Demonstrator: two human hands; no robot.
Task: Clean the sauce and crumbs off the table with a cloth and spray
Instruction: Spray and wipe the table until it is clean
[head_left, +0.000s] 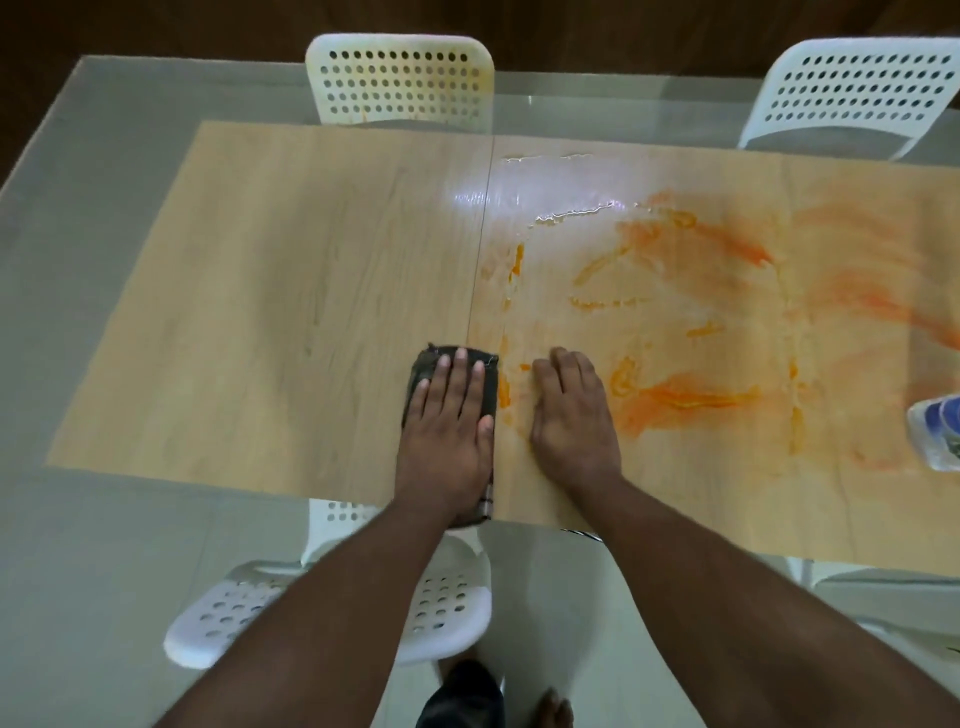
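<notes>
A dark folded cloth (427, 365) lies on the wood-look sheet (260, 312) near its front edge. My left hand (448, 415) presses flat on the cloth with straight fingers. My right hand (571, 415) rests on the sheet just right of the cloth, fingers bent at the tips. Orange sauce smears (685, 395) spread over the right half of the sheet, with a wet glossy patch (550, 197) toward the far side. A clear spray bottle (937, 431) with a blue label stands at the right edge, partly cut off.
The sheet lies on a glass table (104, 545). Two white perforated chairs, one (400, 78) and another (862, 93), stand at the far side. A third white chair (332, 613) shows through the glass near me, with my feet below.
</notes>
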